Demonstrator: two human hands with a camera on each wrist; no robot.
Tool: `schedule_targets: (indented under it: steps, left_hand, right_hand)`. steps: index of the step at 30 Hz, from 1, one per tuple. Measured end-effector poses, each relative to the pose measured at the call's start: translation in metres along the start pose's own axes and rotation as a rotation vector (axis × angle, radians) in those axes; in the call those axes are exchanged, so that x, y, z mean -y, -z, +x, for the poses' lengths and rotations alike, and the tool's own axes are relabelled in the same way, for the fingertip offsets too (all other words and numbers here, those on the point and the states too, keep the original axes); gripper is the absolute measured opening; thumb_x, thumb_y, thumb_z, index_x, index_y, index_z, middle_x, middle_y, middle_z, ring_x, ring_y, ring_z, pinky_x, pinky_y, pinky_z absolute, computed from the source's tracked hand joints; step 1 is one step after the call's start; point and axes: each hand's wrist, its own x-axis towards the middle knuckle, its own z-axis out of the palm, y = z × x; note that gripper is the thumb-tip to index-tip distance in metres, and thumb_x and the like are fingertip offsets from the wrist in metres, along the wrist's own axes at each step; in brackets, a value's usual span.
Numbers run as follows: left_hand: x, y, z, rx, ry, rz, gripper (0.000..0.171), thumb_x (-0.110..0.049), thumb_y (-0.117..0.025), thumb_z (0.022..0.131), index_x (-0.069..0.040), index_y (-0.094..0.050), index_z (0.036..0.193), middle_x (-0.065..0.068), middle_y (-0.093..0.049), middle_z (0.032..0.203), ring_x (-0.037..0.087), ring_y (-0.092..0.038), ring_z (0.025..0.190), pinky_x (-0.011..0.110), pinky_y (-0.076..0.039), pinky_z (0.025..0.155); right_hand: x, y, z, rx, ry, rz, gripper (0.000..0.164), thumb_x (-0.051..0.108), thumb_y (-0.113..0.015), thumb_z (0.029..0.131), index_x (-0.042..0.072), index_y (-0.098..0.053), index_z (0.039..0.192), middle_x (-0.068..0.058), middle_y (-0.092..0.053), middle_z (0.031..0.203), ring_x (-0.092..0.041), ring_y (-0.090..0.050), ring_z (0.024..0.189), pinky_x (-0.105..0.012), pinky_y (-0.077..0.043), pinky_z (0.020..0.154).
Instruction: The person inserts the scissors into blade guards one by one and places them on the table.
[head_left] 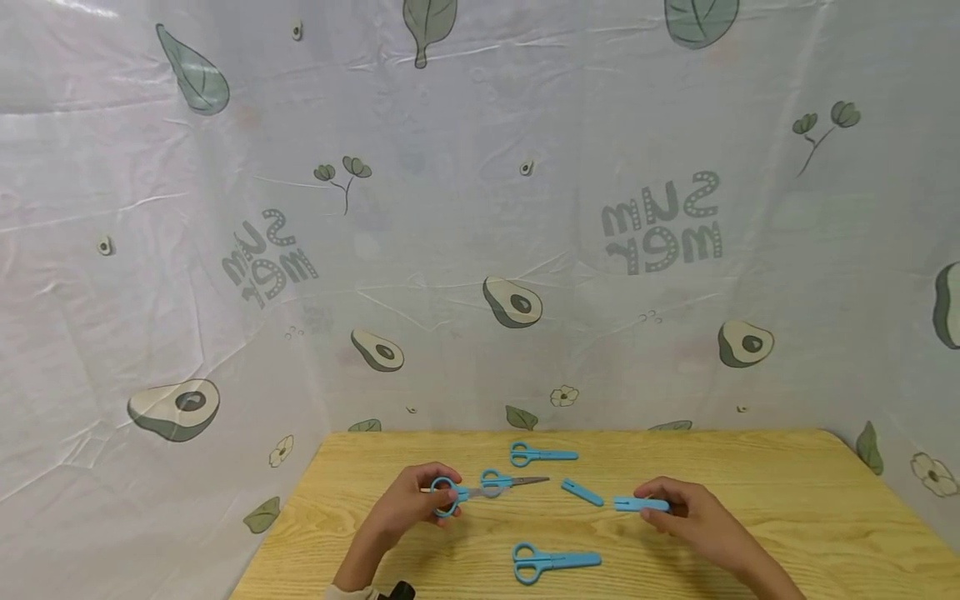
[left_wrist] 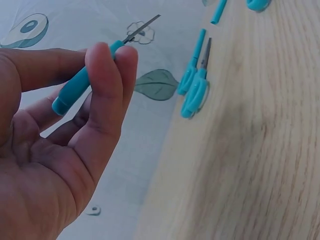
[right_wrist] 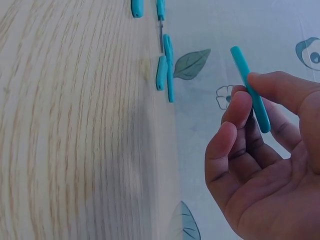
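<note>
My left hand (head_left: 417, 502) pinches blue-handled scissors (head_left: 462, 494) by the finger loops, their bare metal blades pointing right. In the left wrist view, the handle (left_wrist: 75, 90) of these scissors sits between thumb and fingertips. My right hand (head_left: 687, 515) holds a blue blade cover (head_left: 634, 504) between thumb and fingers, its slotted end toward the left hand. A second pair of scissors (head_left: 495, 482) with uncovered blades lies just beyond the left hand. Between the hands lies a loose blue cover (head_left: 581, 492), slanting down toward the held one.
Covered blue scissors (head_left: 542, 454) lie at the back of the wooden table (head_left: 750, 467). Another covered pair (head_left: 557, 561) lies nearer the front, between the forearms. Behind the table hangs a pale printed curtain (head_left: 450, 233) with avocados and leaves.
</note>
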Motion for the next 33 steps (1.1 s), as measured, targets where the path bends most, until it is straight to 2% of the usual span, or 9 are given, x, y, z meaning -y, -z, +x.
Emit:
schedule_targets:
  steps: [4,7,14,24,28,33]
  left_hand:
    - [-0.003,0.001,0.001,0.013,0.013,-0.026,0.028,-0.013,-0.069,0.106,0.004,-0.066,0.129,0.004,-0.073,0.092,0.025,-0.077,0.09,0.031,-0.064,0.073]
    - [-0.006,0.0,0.002,0.019,0.01,-0.043,0.027,-0.013,-0.069,0.106,0.002,-0.067,0.128,0.003,-0.073,0.092,0.023,-0.077,0.089,0.032,-0.064,0.074]
    - [-0.012,-0.004,0.005,0.018,0.009,-0.065,0.024,-0.012,-0.07,0.105,0.0,-0.068,0.126,0.002,-0.073,0.091,0.022,-0.076,0.088,0.031,-0.062,0.073]
    - [-0.018,-0.008,0.01,-0.02,0.017,-0.064,0.026,-0.011,-0.07,0.105,0.001,-0.067,0.127,0.002,-0.074,0.093,0.017,-0.074,0.086,0.032,-0.064,0.073]
    - [-0.024,-0.012,0.013,-0.026,0.014,-0.067,0.025,-0.011,-0.071,0.104,0.0,-0.068,0.126,0.002,-0.072,0.092,0.017,-0.072,0.085,0.034,-0.065,0.074]
    - [-0.027,-0.015,0.015,-0.018,0.006,-0.075,0.027,-0.011,-0.071,0.104,0.002,-0.067,0.128,0.001,-0.071,0.091,0.015,-0.07,0.083,0.03,-0.063,0.071]
  right_hand:
    - [0.0,0.002,-0.001,-0.011,-0.009,0.015,0.036,0.013,-0.066,0.108,-0.013,-0.062,0.132,-0.003,-0.064,0.087,-0.018,-0.059,0.069,-0.032,-0.05,0.061]
    - [0.001,0.004,-0.001,-0.032,-0.018,0.012,0.036,0.014,-0.066,0.107,-0.013,-0.062,0.132,-0.003,-0.063,0.087,-0.019,-0.058,0.069,-0.033,-0.05,0.061]
    - [0.002,0.004,0.002,-0.029,0.015,0.028,0.036,0.012,-0.064,0.108,-0.014,-0.062,0.132,0.0,-0.062,0.086,-0.012,-0.055,0.068,-0.034,-0.047,0.058]
    - [0.009,0.001,0.007,-0.037,0.017,0.031,0.037,0.014,-0.065,0.109,-0.013,-0.061,0.134,-0.001,-0.061,0.087,-0.011,-0.054,0.068,-0.033,-0.049,0.061]
    - [0.014,0.002,0.008,-0.045,0.006,0.026,0.038,0.016,-0.065,0.108,-0.011,-0.061,0.135,-0.002,-0.064,0.091,-0.016,-0.059,0.073,-0.031,-0.054,0.065]
    - [0.015,0.002,0.007,-0.044,0.011,0.021,0.038,0.016,-0.065,0.108,-0.011,-0.061,0.134,-0.001,-0.066,0.095,-0.019,-0.062,0.076,-0.032,-0.056,0.068]
